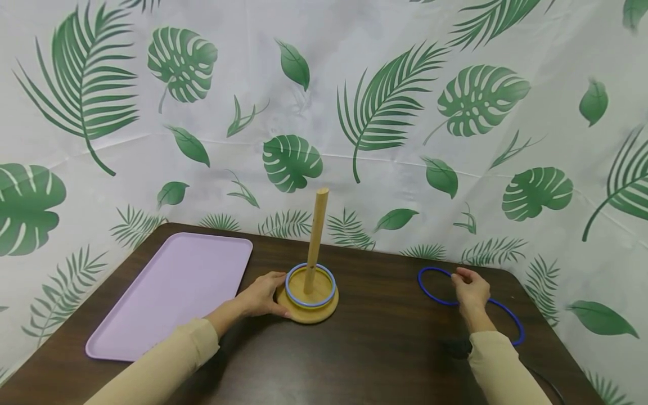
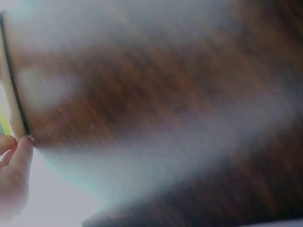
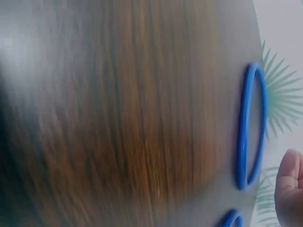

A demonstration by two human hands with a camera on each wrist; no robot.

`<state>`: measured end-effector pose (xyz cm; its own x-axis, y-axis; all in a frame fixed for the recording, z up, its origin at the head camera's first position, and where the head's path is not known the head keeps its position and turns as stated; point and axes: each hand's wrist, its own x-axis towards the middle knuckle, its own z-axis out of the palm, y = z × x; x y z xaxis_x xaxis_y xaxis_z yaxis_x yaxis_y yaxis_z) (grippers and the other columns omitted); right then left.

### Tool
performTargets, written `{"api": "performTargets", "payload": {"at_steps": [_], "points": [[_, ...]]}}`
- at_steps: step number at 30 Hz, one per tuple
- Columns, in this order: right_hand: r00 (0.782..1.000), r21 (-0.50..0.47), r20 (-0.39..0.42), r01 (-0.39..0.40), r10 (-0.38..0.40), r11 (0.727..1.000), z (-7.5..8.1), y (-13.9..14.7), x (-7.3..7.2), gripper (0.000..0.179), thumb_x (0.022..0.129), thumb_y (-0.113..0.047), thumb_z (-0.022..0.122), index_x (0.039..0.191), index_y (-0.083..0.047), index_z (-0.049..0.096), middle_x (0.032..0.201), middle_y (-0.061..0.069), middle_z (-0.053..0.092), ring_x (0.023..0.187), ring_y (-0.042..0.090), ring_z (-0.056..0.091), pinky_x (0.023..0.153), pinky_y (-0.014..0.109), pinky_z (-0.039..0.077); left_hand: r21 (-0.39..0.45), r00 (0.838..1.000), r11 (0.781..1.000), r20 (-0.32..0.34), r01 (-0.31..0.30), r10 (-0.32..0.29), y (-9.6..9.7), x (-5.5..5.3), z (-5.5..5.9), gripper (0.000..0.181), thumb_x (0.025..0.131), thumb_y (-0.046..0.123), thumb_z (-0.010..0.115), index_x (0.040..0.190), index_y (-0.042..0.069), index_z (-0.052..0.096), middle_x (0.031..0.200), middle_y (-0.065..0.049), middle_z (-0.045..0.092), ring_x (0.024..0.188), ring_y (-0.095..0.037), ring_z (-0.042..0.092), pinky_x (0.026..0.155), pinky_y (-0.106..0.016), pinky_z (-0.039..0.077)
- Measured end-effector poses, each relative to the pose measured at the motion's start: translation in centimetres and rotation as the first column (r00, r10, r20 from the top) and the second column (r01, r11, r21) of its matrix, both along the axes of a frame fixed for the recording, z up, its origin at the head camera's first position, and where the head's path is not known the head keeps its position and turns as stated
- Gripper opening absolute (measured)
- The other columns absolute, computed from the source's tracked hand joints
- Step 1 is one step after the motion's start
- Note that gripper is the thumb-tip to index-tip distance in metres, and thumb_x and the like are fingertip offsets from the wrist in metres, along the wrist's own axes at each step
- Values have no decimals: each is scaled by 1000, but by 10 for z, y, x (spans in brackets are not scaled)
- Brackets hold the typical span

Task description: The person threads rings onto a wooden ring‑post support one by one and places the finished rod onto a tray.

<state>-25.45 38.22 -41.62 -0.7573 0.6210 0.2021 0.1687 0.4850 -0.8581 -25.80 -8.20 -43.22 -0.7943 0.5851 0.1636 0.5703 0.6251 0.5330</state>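
A round wooden base (image 1: 319, 316) with an upright wooden post (image 1: 318, 225) stands mid-table. Around the post's foot lies a light blue ring (image 1: 332, 281), with a yellow ring just beneath it. My left hand (image 1: 260, 295) grips the base's left edge, thumb in front and fingers behind. Two dark blue rings lie on the right side of the table: a farther ring (image 1: 421, 283) and a nearer ring (image 1: 517, 325), partly hidden by my right arm. My right hand (image 1: 472, 289) hovers over them, fingers loosely bent. Nothing shows between its fingers in the right wrist view.
A lilac tray (image 1: 197, 270) lies on the left of the dark wooden table (image 1: 374, 354). Behind the table hangs a white cloth (image 1: 329, 118) printed with green leaves. A dark object (image 1: 455, 347) and a thin cable are by my right wrist.
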Motion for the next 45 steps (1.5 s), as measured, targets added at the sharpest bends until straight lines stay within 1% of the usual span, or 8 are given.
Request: {"api": "performTargets", "payload": {"at_steps": [3, 6, 8, 13, 19, 29, 37, 45], "points": [[999, 44, 37, 6, -7, 999, -1, 7, 0, 29, 86, -6, 62, 111, 6, 63, 77, 1, 68, 75, 4, 58, 84, 25, 43, 3, 1000, 1000, 2, 3, -3, 0, 0, 1, 89, 66, 33, 85, 130, -14, 46, 130, -30, 49, 121, -43, 48, 100, -53, 39], [998, 75, 62, -17, 13, 997, -2, 14, 1, 30, 86, -4, 59, 113, 9, 60, 99, 22, 67, 100, 31, 55, 103, 45, 31, 6, 1000, 1000, 5, 2, -2, 0, 0, 1, 89, 66, 33, 85, 131, -14, 45, 130, -30, 49, 121, -43, 48, 100, -52, 39], [997, 75, 71, -45, 40, 996, -2, 17, 0, 31, 86, -2, 58, 114, 12, 58, 107, 29, 62, 108, 41, 49, 107, 50, 23, 9, 1000, 1000, 6, 2, -2, 0, 0, 1, 88, 66, 33, 85, 131, -14, 46, 130, -30, 49, 121, -43, 48, 100, -52, 39], [992, 124, 92, -97, 86, 988, -4, 24, -1, 33, 85, 0, 57, 115, 14, 56, 111, 31, 60, 108, 44, 49, 109, 52, 16, 19, 1000, 1000, 3, 5, -5, -1, 0, -1, 88, 66, 33, 85, 130, -14, 47, 130, -29, 50, 121, -42, 48, 100, -52, 39], [984, 242, 130, -153, 124, 958, -7, 30, -1, 32, 84, 1, 54, 113, 14, 56, 113, 33, 58, 106, 48, 52, 106, 54, 18, 23, 1000, 1000, 13, 6, -6, 0, 0, -2, 88, 66, 33, 85, 130, -14, 46, 130, -30, 49, 121, -43, 47, 100, -52, 39], [962, 252, 212, -223, 171, 942, -12, 39, -6, 35, 84, 3, 55, 118, 14, 53, 119, 34, 54, 110, 48, 49, 107, 55, 15, 11, 1000, 1000, 1, 6, -6, 0, 0, -1, 88, 66, 32, 85, 129, -15, 46, 130, -31, 49, 121, -43, 47, 100, -52, 39], [947, 325, 267, -264, 179, 908, -14, 42, -10, 34, 84, 1, 57, 116, 13, 54, 114, 32, 58, 104, 47, 52, 104, 56, 21, 7, 1000, 1000, -9, 7, -7, 0, 0, -1, 88, 66, 32, 85, 130, -15, 46, 130, -30, 49, 121, -43, 48, 100, -52, 39], [951, 353, 263, -251, 162, 901, -15, 40, -14, 34, 81, 3, 57, 113, 13, 55, 108, 31, 60, 101, 47, 53, 101, 55, 27, 0, 1000, 1000, 5, -3, 3, 0, 0, 0, 89, 66, 32, 85, 131, -14, 45, 130, -30, 49, 121, -43, 47, 100, -52, 39]]}}
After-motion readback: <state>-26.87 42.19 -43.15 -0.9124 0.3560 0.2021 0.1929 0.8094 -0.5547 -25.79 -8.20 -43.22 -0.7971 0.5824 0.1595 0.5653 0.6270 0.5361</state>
